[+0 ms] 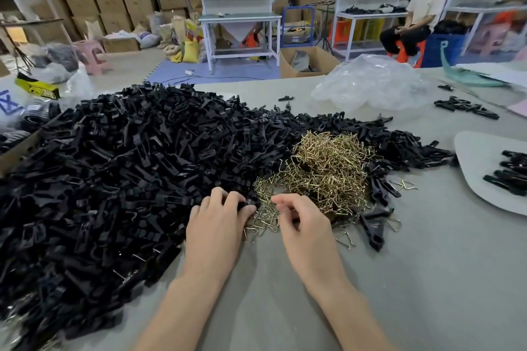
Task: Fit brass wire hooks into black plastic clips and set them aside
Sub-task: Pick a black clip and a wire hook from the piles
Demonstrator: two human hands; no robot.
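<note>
Maybe the tangled brass wire hooks [328, 168] lift in a clump — left hand [214, 225] grips a small black plastic clip [245, 204], right hand [305, 225] curled, hold unclear.

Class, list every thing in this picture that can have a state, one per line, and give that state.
Left hand, grips one black plastic clip.
Right hand, fingers curled over hooks; grip unclear.
Heap of black plastic clips, loose.
Heap of brass wire hooks, loose, tangled.
Clear plastic bag, crumpled.
Brown cardboard box, flaps open.
Grey oval board, carries a few clips.
</note>
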